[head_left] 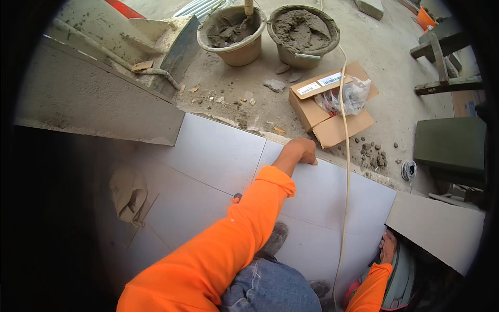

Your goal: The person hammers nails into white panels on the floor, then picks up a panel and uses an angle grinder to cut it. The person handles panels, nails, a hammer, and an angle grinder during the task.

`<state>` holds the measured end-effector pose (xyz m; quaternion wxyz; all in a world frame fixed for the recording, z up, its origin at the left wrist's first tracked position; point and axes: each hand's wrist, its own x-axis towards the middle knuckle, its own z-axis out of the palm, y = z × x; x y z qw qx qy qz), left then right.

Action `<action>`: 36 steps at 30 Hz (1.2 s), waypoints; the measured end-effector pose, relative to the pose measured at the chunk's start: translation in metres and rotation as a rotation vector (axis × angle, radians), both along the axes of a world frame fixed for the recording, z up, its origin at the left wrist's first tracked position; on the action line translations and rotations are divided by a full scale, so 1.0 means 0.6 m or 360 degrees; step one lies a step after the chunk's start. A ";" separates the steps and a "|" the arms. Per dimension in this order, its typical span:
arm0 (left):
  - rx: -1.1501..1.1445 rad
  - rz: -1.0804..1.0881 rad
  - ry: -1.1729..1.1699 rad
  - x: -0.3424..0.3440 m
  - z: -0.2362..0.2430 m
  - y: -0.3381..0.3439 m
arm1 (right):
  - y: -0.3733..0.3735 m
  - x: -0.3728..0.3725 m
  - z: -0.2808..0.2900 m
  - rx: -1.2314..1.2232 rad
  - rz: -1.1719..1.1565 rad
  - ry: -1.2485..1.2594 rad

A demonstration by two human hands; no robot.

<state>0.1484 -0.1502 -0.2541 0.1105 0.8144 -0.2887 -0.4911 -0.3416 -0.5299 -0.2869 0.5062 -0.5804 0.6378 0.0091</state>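
Note:
My left hand [303, 151] reaches across to the far edge of the grey floor tiles [218, 141]. Its fingers are curled downward at that edge, close to an open cardboard box [311, 105]; whatever they may hold is hidden. On the right, my right hand [387, 247] rests by the end of a low wall [436, 223], fingers stretched out and nothing visible in them. A grey-green bag [401, 275] lies beside that hand. Beneath my left forearm a small dark round thing with orange [237, 198] sits on a tile joint, partly covered by the sleeve.
Two buckets of wet mortar, one pale [240, 54] and one dark [306, 61], stand beyond the tiles. A pale cable [345, 171] crosses the floor. A beige cloth bag [129, 192] lies left. Rubble [373, 155], a wire coil [409, 169] and a green box [449, 145] are right.

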 end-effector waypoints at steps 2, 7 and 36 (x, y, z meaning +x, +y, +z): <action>-0.0016 0.0052 0.0006 -0.003 0.002 0.002 | 0.000 0.002 0.002 0.0044 0.0025 -0.0033; -0.0078 0.0105 -0.0015 -0.010 -0.016 0.008 | -0.002 0.001 -0.001 0.0030 -0.0059 -0.0009; -0.0051 -0.0205 0.0428 0.130 -0.028 0.106 | 0.009 0.010 -0.002 -0.0047 -0.0079 -0.0043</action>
